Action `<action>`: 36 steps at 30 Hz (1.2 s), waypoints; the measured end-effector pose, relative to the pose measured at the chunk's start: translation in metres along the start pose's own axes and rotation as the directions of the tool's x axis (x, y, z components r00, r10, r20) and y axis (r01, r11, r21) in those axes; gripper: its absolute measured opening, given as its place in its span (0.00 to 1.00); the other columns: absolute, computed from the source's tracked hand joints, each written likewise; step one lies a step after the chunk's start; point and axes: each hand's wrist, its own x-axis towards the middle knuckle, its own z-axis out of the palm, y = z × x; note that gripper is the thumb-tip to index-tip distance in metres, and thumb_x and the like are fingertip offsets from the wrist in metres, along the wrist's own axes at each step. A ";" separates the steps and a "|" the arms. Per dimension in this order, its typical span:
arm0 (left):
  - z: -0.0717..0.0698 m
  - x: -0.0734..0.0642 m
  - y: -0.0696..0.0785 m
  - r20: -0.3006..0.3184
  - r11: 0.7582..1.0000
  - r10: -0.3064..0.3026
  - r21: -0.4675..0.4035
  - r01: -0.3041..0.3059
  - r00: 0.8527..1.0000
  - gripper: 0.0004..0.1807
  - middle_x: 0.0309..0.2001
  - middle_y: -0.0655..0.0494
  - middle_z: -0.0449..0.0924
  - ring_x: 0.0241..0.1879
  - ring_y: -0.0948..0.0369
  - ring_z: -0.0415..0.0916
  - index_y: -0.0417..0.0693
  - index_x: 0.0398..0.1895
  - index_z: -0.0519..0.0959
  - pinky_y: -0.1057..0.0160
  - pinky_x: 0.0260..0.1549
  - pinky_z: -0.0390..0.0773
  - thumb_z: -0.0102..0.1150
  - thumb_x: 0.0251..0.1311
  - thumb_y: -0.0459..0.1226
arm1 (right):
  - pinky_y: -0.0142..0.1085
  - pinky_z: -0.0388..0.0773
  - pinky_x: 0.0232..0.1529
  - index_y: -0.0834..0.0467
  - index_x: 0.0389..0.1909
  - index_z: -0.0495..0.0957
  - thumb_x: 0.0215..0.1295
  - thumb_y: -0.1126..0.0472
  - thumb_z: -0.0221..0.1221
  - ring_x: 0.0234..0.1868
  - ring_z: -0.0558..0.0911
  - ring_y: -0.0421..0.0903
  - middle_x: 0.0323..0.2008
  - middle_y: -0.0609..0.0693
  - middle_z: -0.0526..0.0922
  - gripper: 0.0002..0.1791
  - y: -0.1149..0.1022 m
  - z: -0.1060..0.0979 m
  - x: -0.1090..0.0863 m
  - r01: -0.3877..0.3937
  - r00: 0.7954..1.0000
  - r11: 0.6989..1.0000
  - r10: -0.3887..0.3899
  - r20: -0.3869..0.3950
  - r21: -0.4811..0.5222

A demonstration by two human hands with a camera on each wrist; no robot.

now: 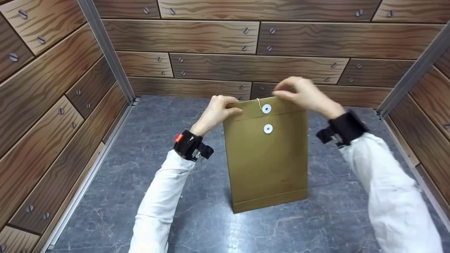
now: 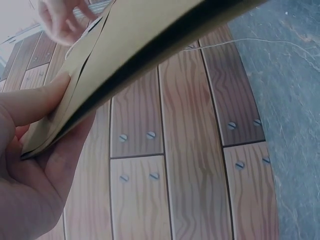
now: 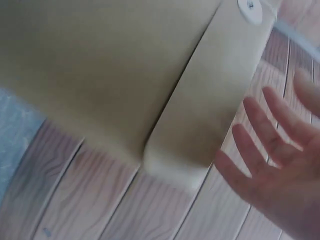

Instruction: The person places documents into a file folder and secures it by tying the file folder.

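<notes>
A brown string-tie document envelope (image 1: 269,158) stands upright on its bottom edge, tilted slightly in the head view. Two white button discs sit on its front, the upper disc (image 1: 267,109) on the folded flap and the lower disc (image 1: 268,129) beneath. My left hand (image 1: 219,109) pinches the top left corner, thumb in front and fingers behind, as the left wrist view confirms. By the top right edge, my right hand (image 1: 304,93) has loosely bent fingers. In the right wrist view its fingers (image 3: 255,142) are spread beside the flap, gripping nothing.
A thin pale string (image 2: 245,40) trails behind the envelope in the left wrist view. The grey marbled floor (image 1: 168,218) is bounded by wood-plank-patterned walls (image 1: 197,37), with metal rails (image 1: 105,42) at the corners. Each wrist wears a black camera band (image 1: 188,144).
</notes>
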 end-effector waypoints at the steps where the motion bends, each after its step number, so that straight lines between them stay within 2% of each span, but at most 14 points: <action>1: 0.000 0.000 0.000 -0.001 1.000 0.003 0.004 -0.003 1.000 0.07 0.30 0.55 0.81 0.27 0.65 0.72 0.40 0.32 0.82 0.69 0.28 0.70 0.63 0.51 0.35 | 0.46 0.65 0.49 0.65 0.39 0.78 0.61 0.57 0.57 0.44 0.74 0.54 0.39 0.57 0.79 0.14 -0.004 0.005 0.004 0.024 1.000 1.000 -0.024 0.015 -0.017; 3: 0.000 0.000 0.000 -0.001 1.000 0.010 0.007 -0.010 1.000 0.07 0.30 0.55 0.80 0.26 0.65 0.72 0.41 0.32 0.82 0.69 0.28 0.70 0.63 0.51 0.35 | 0.45 0.67 0.47 0.64 0.38 0.79 0.61 0.55 0.56 0.42 0.76 0.53 0.37 0.56 0.80 0.14 -0.009 0.014 0.011 0.055 0.997 0.998 -0.053 0.053 -0.038; 8: -0.001 0.000 -0.001 0.001 1.000 -0.001 -0.004 0.001 1.000 0.07 0.29 0.56 0.80 0.25 0.67 0.71 0.41 0.31 0.82 0.69 0.26 0.70 0.64 0.51 0.35 | 0.40 0.71 0.35 0.62 0.33 0.81 0.61 0.51 0.56 0.32 0.77 0.47 0.30 0.51 0.81 0.17 -0.017 0.030 0.022 0.037 0.991 0.999 -0.032 0.131 -0.028; 10: 0.000 -0.001 -0.001 0.000 1.000 -0.006 -0.015 0.006 1.000 0.07 0.29 0.57 0.80 0.24 0.68 0.70 0.41 0.31 0.82 0.69 0.25 0.70 0.64 0.51 0.35 | 0.37 0.70 0.32 0.62 0.32 0.81 0.60 0.52 0.57 0.29 0.76 0.44 0.29 0.50 0.81 0.15 -0.019 0.033 0.024 0.041 0.988 0.999 -0.042 0.151 0.012; 13: -0.001 0.000 -0.001 -0.004 1.000 -0.001 -0.028 0.001 1.000 0.06 0.27 0.58 0.80 0.23 0.68 0.69 0.41 0.30 0.82 0.69 0.24 0.69 0.64 0.50 0.35 | 0.33 0.70 0.31 0.62 0.33 0.82 0.59 0.56 0.59 0.29 0.76 0.43 0.30 0.50 0.82 0.12 -0.020 0.035 0.026 0.032 0.988 0.990 -0.052 0.143 0.135; 18: -0.002 0.001 -0.001 0.002 1.000 0.009 -0.027 -0.009 1.000 0.05 0.26 0.59 0.79 0.22 0.69 0.66 0.41 0.30 0.82 0.69 0.22 0.66 0.64 0.50 0.34 | 0.30 0.71 0.34 0.64 0.35 0.81 0.57 0.58 0.61 0.33 0.77 0.42 0.33 0.52 0.82 0.12 -0.021 0.033 0.026 -0.023 0.995 0.931 -0.012 0.096 0.363; 24: -0.002 0.003 0.000 0.019 1.000 -0.001 -0.022 0.001 1.000 0.05 0.25 0.59 0.79 0.22 0.68 0.66 0.42 0.30 0.82 0.68 0.22 0.66 0.64 0.50 0.34 | 0.30 0.70 0.37 0.64 0.35 0.81 0.56 0.60 0.62 0.34 0.76 0.43 0.32 0.51 0.82 0.11 -0.030 0.026 0.022 -0.040 0.999 0.840 0.019 0.044 0.542; 29: -0.001 0.003 -0.001 0.009 1.000 -0.006 -0.021 0.006 1.000 0.04 0.23 0.60 0.77 0.20 0.68 0.64 0.42 0.29 0.82 0.68 0.20 0.64 0.64 0.50 0.34 | 0.30 0.72 0.34 0.66 0.34 0.81 0.56 0.64 0.62 0.30 0.78 0.45 0.31 0.54 0.82 0.09 -0.051 0.018 0.015 0.033 0.998 0.792 -0.056 0.019 0.610; 32: 0.000 0.003 -0.003 0.001 0.999 -0.013 -0.038 0.013 1.000 0.03 0.22 0.60 0.76 0.19 0.68 0.64 0.42 0.27 0.82 0.69 0.19 0.63 0.64 0.50 0.34 | 0.30 0.73 0.29 0.67 0.33 0.80 0.56 0.67 0.61 0.26 0.77 0.43 0.29 0.57 0.81 0.07 -0.068 0.015 0.010 0.098 0.990 0.785 -0.138 0.018 0.612; 36: 0.001 0.003 -0.006 -0.007 0.997 -0.032 -0.072 0.031 0.999 0.03 0.22 0.60 0.77 0.20 0.68 0.66 0.42 0.27 0.81 0.70 0.20 0.65 0.64 0.49 0.33 | 0.30 0.73 0.24 0.69 0.33 0.79 0.56 0.70 0.59 0.22 0.75 0.41 0.27 0.62 0.79 0.05 -0.085 0.015 0.003 0.178 0.967 0.777 -0.250 0.037 0.604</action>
